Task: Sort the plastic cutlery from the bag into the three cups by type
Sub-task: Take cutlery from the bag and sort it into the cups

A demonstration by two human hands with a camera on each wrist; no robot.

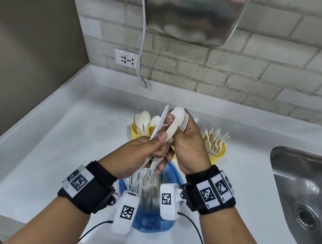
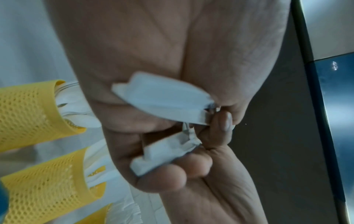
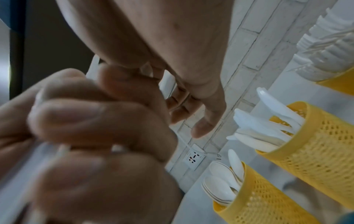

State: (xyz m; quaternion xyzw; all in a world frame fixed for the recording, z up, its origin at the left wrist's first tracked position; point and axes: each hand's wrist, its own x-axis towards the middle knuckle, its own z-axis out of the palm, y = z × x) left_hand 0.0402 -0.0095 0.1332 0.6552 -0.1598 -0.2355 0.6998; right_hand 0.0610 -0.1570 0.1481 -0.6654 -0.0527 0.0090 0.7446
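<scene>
Above the blue bag [image 1: 153,222], both hands meet over a small bunch of white cutlery. My left hand [image 1: 149,146] pinches a knife [image 1: 161,120] that points up and away; white handle ends [image 2: 162,97] stick out of the grip. My right hand [image 1: 186,138] grips a few stacked spoons [image 1: 178,115], thumb on the top bowl. Forks and other pieces [image 1: 147,184] stand in the bag. Behind stand three yellow mesh cups: the spoon cup [image 1: 136,132], the fork cup [image 1: 217,149], and between them the knife cup [image 3: 316,144], mostly hidden by my hands in the head view.
A steel sink [image 1: 308,187] is sunk into the white counter [image 1: 53,150] at the right. On the tiled back wall are a socket [image 1: 126,58], a dangling cable with its plug [image 1: 143,83] and a steel appliance [image 1: 191,11]. Camera cables trail toward me.
</scene>
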